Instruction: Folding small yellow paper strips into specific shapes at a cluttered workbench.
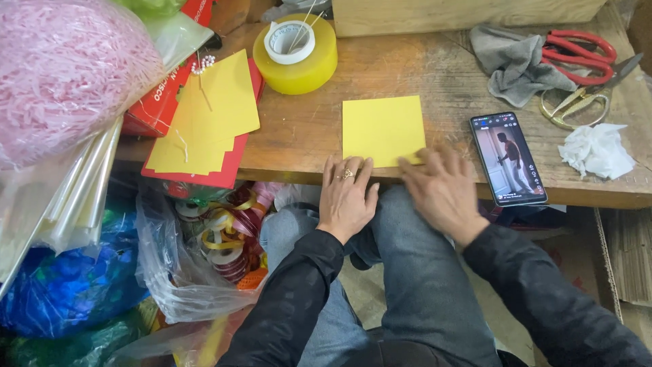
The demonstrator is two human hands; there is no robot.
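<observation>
Left hand (348,196) and right hand (440,187) lie flat, fingers loosely spread, pressing the square yellow paper sheet's (383,129) near edge (pinching nothing) on the worn wooden desk (305,132).

1 head camera looks steeply down, close over the table edge (435,194).

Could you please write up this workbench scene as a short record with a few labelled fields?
Surface: worn wooden table
Left hand: flat at the table edge, fingertips at the near edge of the square yellow paper sheet
Right hand: pressing the sheet's near right corner
Right of sheet: black smartphone, crumpled white tissue, red-handled scissors, grey cloth
Left of sheet: stack of yellow paper, yellow tape roll
</observation>
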